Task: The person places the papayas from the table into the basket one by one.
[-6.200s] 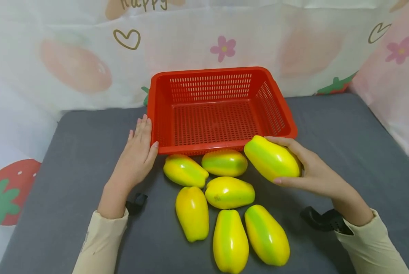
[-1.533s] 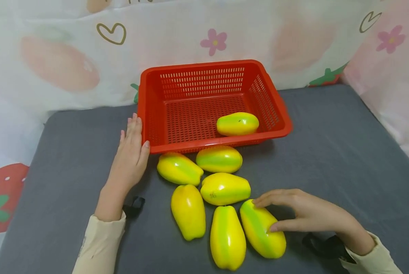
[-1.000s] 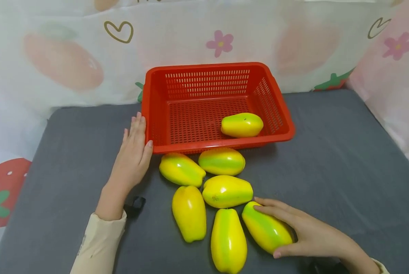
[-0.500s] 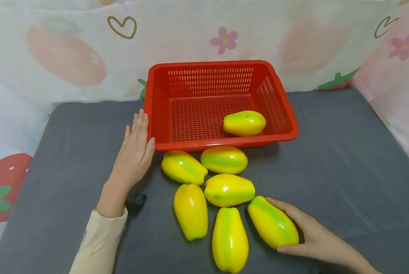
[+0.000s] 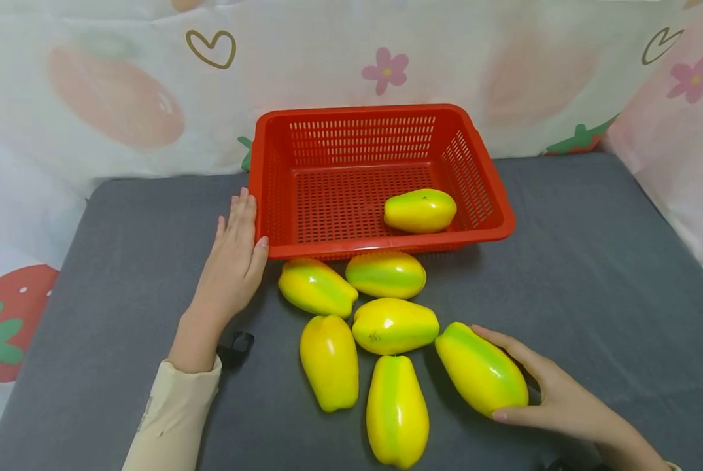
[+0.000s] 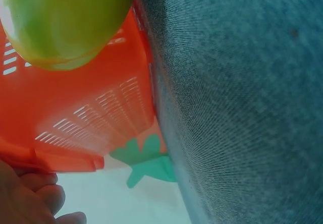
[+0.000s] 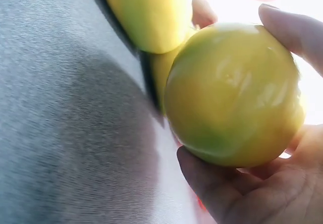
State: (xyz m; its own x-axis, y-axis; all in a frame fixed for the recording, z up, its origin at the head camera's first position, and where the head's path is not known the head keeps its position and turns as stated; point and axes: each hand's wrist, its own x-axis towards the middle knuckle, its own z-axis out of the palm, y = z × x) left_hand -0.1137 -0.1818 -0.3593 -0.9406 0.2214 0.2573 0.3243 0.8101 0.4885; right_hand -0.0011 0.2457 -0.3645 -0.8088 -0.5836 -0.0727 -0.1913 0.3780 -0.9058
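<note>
My right hand (image 5: pixel 557 392) grips a yellow-green papaya (image 5: pixel 482 369) at the right of the group, thumb on its near side and fingers on its far side. The right wrist view shows the same papaya (image 7: pixel 232 95) end-on between thumb and fingers. My left hand (image 5: pixel 224 271) lies with straight fingers against the left side of the red basket (image 5: pixel 380 247). One papaya (image 5: pixel 420 211) lies inside the basket at the front right. Several others, such as an upright one (image 5: pixel 397 412) and a sideways one (image 5: pixel 395 326), lie on the grey cloth before the basket.
The grey cloth (image 5: pixel 575 261) covers the table. Behind the basket hangs a white curtain (image 5: pixel 327 59) with hearts, flowers and fruit prints. A black strap (image 5: pixel 236 350) shows at the left wrist.
A papaya formerly in my right hand now lies in the basket. My right hand has since gripped another one at the near right and shifted it up and to the right. The left hand stays at the basket.
</note>
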